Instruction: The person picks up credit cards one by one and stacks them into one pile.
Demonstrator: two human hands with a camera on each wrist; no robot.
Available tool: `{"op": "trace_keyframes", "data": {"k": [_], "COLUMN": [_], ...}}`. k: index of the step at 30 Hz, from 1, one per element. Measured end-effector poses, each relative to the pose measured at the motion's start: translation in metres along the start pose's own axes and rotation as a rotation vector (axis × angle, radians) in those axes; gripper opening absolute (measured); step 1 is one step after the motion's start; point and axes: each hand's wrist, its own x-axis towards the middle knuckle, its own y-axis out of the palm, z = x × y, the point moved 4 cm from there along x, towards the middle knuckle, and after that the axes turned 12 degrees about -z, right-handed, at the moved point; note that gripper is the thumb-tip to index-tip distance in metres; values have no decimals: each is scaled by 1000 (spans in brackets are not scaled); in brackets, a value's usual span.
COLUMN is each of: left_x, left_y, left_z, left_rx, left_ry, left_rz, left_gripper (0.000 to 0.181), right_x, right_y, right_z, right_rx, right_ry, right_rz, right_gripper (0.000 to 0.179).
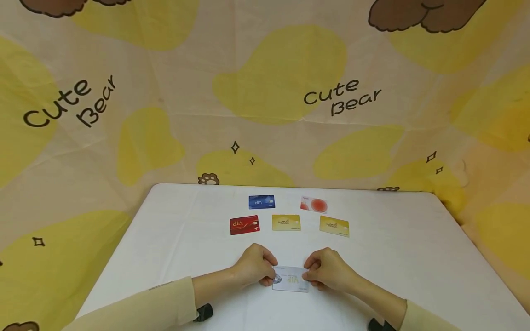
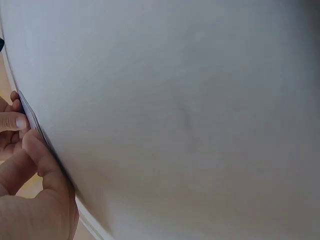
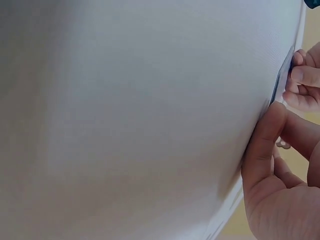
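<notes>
A silver VIP card [image 1: 290, 285] lies between the two hands near the front of the white table. My left hand [image 1: 256, 264] pinches its left edge with thumb and fingers. At the opposite edge, my right hand [image 1: 329, 270] pinches it the same way. The lettering on the card appears upside down in the head view. In the left wrist view the card [image 2: 31, 115] shows as a thin sliver close over the tabletop, with the left hand [image 2: 42, 190] at its near end. The right wrist view shows the right hand [image 3: 275, 165] gripping the card [image 3: 282, 75].
Beyond the hands lie a red VIP card [image 1: 244, 225], a yellow card [image 1: 285, 222] and another yellow card [image 1: 334, 226]. Farther back are a blue VIP card [image 1: 262, 202] and a white card with red circles [image 1: 313, 204]. A patterned cloth [image 1: 265, 92] hangs behind the table [image 1: 186, 243].
</notes>
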Motion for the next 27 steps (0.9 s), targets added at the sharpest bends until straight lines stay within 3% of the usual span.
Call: {"op": "trace_keyframes", "data": {"k": [6, 13, 17, 27], "left_x": [-5, -12, -13, -8], "left_y": [-6, -19, -28, -71], "left_z": [-3, -11, -16, -30], "left_rx": [38, 73, 81, 108], "left_ry": [12, 124, 158, 215], "left_rz": [-4, 23, 21, -184], "left_gripper": [22, 26, 27, 30], "right_x": [2, 5, 10, 22], "right_y": [-8, -18, -22, -25], "right_z": [-3, 9, 17, 34], "right_rx": [-34, -69, -74, -79], "right_ry": [-22, -69, -93, -186], "right_rz": [-8, -13, -27, -125], "right_gripper": [16, 12, 12, 10]}}
